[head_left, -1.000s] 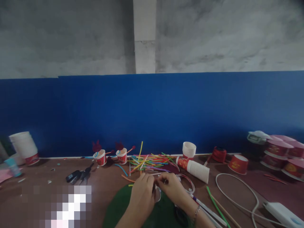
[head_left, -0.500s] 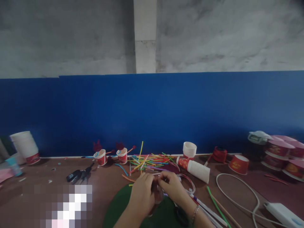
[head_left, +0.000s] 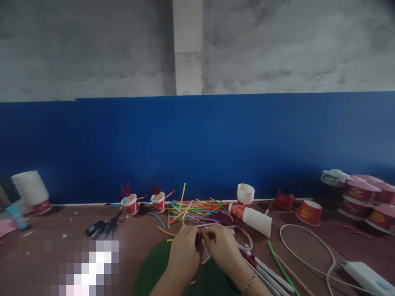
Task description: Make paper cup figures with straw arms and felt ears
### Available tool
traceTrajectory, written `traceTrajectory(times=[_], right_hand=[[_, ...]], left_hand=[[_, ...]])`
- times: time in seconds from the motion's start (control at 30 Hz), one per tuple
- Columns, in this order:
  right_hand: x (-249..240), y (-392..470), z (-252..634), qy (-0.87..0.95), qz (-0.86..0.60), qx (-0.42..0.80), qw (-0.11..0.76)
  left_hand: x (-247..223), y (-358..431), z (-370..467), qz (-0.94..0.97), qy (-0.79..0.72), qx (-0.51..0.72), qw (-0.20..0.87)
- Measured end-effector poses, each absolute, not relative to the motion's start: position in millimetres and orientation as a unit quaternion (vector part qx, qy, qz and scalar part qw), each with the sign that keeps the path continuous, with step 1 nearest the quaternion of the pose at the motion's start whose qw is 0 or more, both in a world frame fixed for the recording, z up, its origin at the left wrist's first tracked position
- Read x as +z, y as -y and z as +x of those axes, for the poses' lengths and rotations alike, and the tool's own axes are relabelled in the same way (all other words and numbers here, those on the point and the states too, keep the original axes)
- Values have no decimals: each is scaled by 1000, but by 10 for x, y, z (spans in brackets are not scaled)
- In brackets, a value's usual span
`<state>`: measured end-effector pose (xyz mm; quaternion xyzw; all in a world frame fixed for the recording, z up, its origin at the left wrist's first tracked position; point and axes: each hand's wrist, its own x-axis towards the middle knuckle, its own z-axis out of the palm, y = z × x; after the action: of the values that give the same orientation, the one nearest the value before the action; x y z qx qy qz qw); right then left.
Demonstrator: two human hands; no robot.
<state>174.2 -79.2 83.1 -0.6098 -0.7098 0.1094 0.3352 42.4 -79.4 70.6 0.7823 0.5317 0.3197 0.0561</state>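
Note:
My left hand (head_left: 185, 248) is closed around a small paper cup (head_left: 205, 253), mostly hidden by the fingers. The cup's pale opening shows between my hands, and a bit of its red and white wall is visible lower down. With thumb and fingers pinched together, my right hand (head_left: 220, 244) meets the left fingertips just above the cup. What lies in that pinch is too small and covered to make out. Both hands are over a dark green round mat (head_left: 154, 263). Just beyond them lies a heap of coloured pipe cleaners (head_left: 194, 211).
Two decorated paper cups (head_left: 158, 202) stand behind on the left, near black tools (head_left: 103, 227). A cup stack (head_left: 257, 222) lies right of the heap. Farther right are a red bowl (head_left: 309, 213), a white cable (head_left: 321, 238) and pink-topped tubs (head_left: 361, 191). White strips (head_left: 271, 273) lie beside my right forearm.
The cup has turned between my hands, so its pale opening now shows more. My right hand has shifted slightly, and its forearm now covers the black scissors handles seen before.

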Motion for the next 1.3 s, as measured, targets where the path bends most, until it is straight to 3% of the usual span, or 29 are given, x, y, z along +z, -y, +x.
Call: traceTrajectory(times=[0.2,0.5,0.7,0.9,1.3], right_hand=[[883,792,1769,722,-595,135,328],[810,824,1726,704,-618,79,341],[840,773,1795,730,-588,127,326],[846,838,1747,721,-615,70,313],[700,781,1705,708,-612,66,346]], left_hand=[[720,804,420,768,-538,342,65],[728,864,467,773,-521,355,78],[736,813,431,756,-544,350,102],[700,820,447,757,-531,369,96],[634,846,502,732,-545,387,131]])
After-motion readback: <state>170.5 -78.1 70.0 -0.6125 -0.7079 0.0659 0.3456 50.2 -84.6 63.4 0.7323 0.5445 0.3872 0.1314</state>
